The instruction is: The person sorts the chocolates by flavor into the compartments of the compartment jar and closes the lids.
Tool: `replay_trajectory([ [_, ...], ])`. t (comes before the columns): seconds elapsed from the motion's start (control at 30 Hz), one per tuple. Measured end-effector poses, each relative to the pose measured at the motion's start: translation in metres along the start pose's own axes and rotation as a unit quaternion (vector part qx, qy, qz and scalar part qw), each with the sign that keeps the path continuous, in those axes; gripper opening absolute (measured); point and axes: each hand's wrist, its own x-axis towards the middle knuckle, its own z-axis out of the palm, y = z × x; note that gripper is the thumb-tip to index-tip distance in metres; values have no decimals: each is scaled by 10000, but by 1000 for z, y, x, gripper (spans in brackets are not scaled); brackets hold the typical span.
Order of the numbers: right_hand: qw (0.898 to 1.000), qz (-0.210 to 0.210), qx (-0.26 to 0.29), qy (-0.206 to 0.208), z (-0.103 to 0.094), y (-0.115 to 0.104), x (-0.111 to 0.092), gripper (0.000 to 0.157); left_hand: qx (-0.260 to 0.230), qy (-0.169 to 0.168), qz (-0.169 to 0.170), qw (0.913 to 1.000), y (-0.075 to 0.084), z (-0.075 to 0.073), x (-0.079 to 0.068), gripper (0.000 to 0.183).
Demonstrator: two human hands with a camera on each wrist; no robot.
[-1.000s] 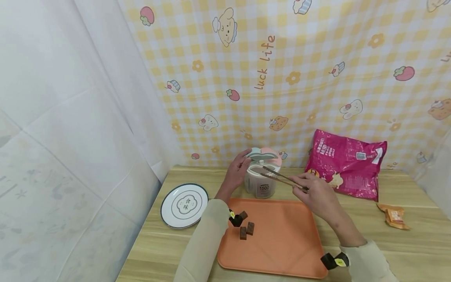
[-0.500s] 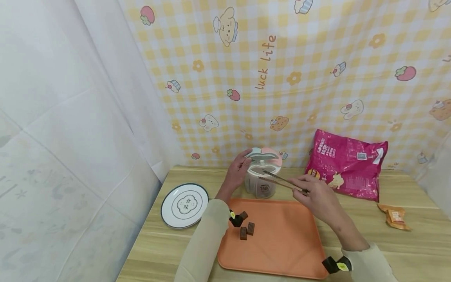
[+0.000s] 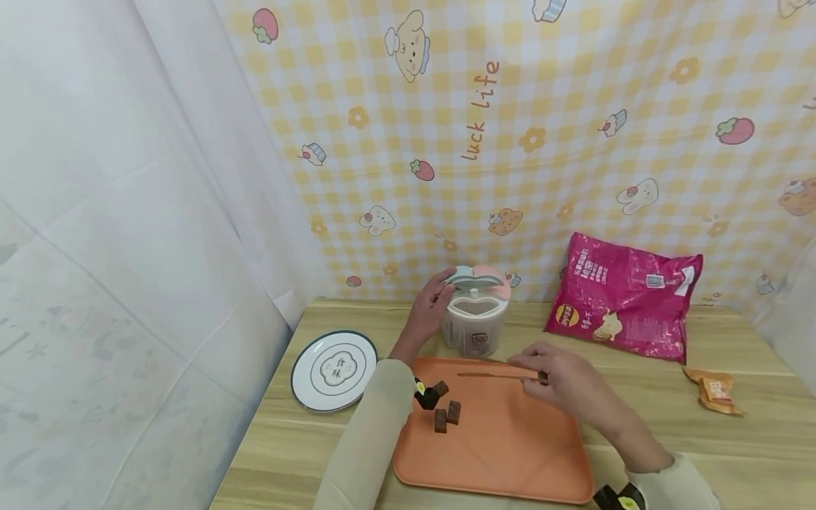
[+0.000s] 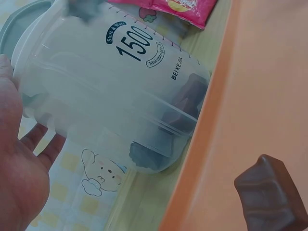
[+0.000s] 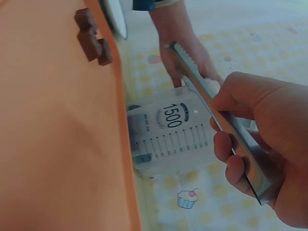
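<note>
A clear storage jar marked 1500 stands behind the orange tray, its green-and-pink lid raised at the front. My left hand holds the jar at its upper left side, fingers reaching behind it in the left wrist view. Dark pieces lie at the jar's bottom. My right hand grips metal tongs, which point left over the tray's back part, with nothing between their tips. Several brown chocolate pieces lie on the tray's left side, one partly behind the left wrist strap.
A white plate with a dark rim lies left of the tray. At the back right a magenta chip bag leans against the checked cloth. In front of it sits a small orange packet.
The tongs have come out of the jar's opening and moved down toward me over the tray with my right hand. My left hand stays on the jar.
</note>
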Motion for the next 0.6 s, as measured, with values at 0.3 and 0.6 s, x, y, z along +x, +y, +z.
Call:
replay_trajectory([
  [0.3, 9973, -124, -37, -719, 14, 0, -8, 32, 148, -47, -205, 9997, -5, 1, 1, 37],
  [0.6, 9950, -250, 23, -967, 27, 0, -9, 28, 7, 17, -65, 10000, -6, 1, 1, 32],
])
